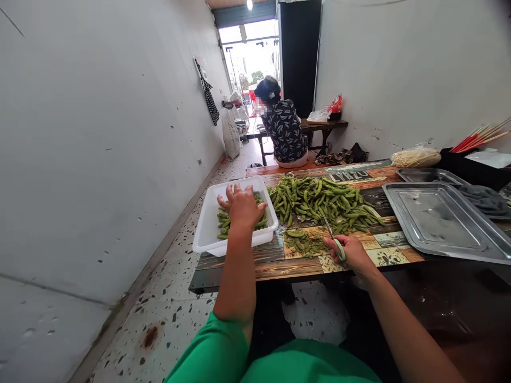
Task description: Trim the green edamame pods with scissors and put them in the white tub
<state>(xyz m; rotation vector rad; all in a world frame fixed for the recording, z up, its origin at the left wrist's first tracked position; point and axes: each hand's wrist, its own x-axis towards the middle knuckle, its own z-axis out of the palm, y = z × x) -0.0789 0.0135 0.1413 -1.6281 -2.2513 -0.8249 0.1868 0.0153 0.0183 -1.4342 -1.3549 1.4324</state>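
My left hand (pixel 241 206) is over the white plastic tub (pixel 207 234), its fingers spread apart and nothing visible in them. Green soybean pods (pixel 222 221) lie inside that tub, partly covered by the hand. In my right hand (pixel 351 252) is a pair of scissors (pixel 330 229) with pale green handles, the blades pointing up and away toward the pods. A large heap of soybean pods (pixel 315 197) covers the middle of the table. Nearer to me, left of the scissors, lies a scatter of small trimmed bits (pixel 305 243).
Metal trays (pixel 447 221) stand on the table's right side. Behind them are a bag of skewers (pixel 415 157) and a black box (pixel 459 165) with red-tipped sticks. A person (pixel 285 127) sits beyond the table, facing away. A wall (pixel 99 133) runs along the left.
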